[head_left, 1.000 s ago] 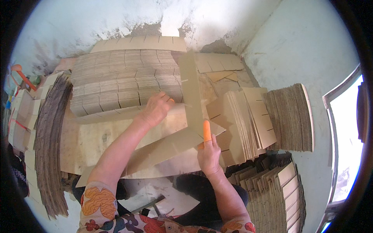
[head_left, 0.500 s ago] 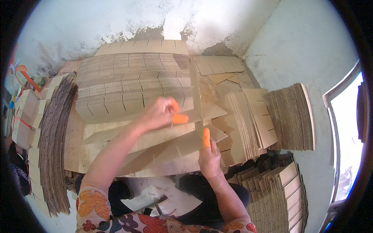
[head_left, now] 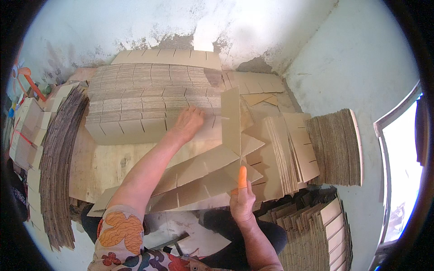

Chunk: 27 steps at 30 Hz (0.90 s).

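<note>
My left hand (head_left: 187,123) reaches to the front row of a big stack of slotted cardboard strips (head_left: 149,128). Its fingers are bent and pressed together at a front strip's upper edge; the thumb is hidden. My right hand (head_left: 243,203), with an orange finger cover (head_left: 242,177) pointing up, grips the near side of crossed cardboard strips (head_left: 199,169). Two long strips slant down to the left from that crossing. One cross strip (head_left: 231,119) stands tall toward the stack, and pointed ends stick out to the right.
All this is on a wooden board (head_left: 108,165). Tall cardboard stacks stand at left (head_left: 65,158) and right (head_left: 337,147). Strips lean right of the crossing (head_left: 282,151), and another pile (head_left: 309,235) is lower right. The wall (head_left: 253,27) is behind.
My left hand has gone from above the crossed strips to the stack's front row. A cross strip now stands up at the crossing. My right hand stays near the crossing, slightly lower.
</note>
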Available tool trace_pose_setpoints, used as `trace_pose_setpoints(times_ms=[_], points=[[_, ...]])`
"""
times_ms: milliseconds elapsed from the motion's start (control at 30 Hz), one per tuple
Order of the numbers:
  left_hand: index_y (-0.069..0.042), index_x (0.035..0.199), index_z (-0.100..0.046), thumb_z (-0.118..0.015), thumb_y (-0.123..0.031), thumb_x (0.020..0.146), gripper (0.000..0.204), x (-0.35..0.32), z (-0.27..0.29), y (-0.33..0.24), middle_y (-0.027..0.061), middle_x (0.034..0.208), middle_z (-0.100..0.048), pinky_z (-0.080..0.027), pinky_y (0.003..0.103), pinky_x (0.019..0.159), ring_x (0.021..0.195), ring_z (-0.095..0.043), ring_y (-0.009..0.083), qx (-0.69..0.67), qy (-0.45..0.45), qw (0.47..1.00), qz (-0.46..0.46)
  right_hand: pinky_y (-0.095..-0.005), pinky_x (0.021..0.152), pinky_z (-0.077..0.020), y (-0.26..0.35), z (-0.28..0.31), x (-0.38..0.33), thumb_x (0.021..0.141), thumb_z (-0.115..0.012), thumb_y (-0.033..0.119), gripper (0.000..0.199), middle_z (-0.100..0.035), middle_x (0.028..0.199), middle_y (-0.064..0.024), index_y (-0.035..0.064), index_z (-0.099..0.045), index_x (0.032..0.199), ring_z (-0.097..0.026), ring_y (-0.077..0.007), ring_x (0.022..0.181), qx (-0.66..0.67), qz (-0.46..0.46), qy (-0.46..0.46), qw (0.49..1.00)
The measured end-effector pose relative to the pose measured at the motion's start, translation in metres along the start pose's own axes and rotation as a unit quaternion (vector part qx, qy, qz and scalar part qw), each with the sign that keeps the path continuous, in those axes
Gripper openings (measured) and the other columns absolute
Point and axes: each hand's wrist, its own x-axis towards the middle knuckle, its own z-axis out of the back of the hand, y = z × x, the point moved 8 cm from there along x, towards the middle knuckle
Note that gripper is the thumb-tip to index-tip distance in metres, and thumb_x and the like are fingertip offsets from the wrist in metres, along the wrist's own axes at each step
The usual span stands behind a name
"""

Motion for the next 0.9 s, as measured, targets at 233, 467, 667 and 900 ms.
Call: trace_pose_setpoints(times_ms=[233, 467, 667, 900], points=[[-0.004, 0.082, -0.059, -0.053, -0.004, 0.073, 0.011, -0.006, 0.028, -0.016, 0.0094, 0.082, -0.059, -0.044, 0.038, 0.082, 0.09, -0.054, 0.0245, -0.041, -0.043, 0.996, -0.061, -0.0414, 0.065, -0.0505, 0.008, 0.006, 0.002, 0.076, -0.052, -0.007, 0.065, -0.056, 0.099, -0.0219, 0.0055, -0.036, 0.138, -0.059, -0.0384, 0.076, 0.004, 0.025, 0.0, 1.0], [-0.003, 0.071, -0.056, -0.06, 0.002, 0.064, 0.009, -0.009, 0.048, -0.018, 0.0096, 0.071, -0.056, -0.047, 0.037, 0.065, 0.077, -0.054, 0.0262, -0.102, -0.102, 0.986, -0.083, -0.0414, 0.066, -0.0502, 0.011, 0.002, 0.002, 0.076, -0.05, -0.008, 0.065, -0.056, 0.096, -0.0238, 0.0052, -0.036, 0.138, -0.059, -0.0393, 0.075, 0.008, 0.022, 0.019, 1.0], [-0.005, 0.069, -0.052, -0.056, -0.002, 0.068, 0.005, -0.013, 0.059, -0.019, 0.0097, 0.068, -0.054, -0.048, 0.037, 0.061, 0.074, -0.055, 0.0266, -0.099, -0.119, 0.984, -0.084, -0.0413, 0.063, -0.0498, 0.029, 0.014, 0.003, 0.076, -0.048, -0.009, 0.068, -0.055, 0.094, -0.0236, 0.0071, -0.034, 0.14, -0.059, -0.0388, 0.074, 0.006, 0.061, 0.02, 0.998], [-0.005, 0.069, -0.053, -0.058, -0.001, 0.067, 0.007, -0.026, 0.082, -0.04, 0.0101, 0.067, -0.055, -0.047, 0.038, 0.057, 0.071, -0.055, 0.0272, -0.193, -0.137, 0.968, -0.089, -0.0448, 0.062, -0.0481, 0.032, 0.025, -0.003, 0.072, -0.048, -0.011, 0.068, -0.053, 0.088, -0.0217, 0.0012, -0.035, 0.138, -0.056, -0.0411, 0.074, -0.049, 0.031, 0.082, 0.995]])
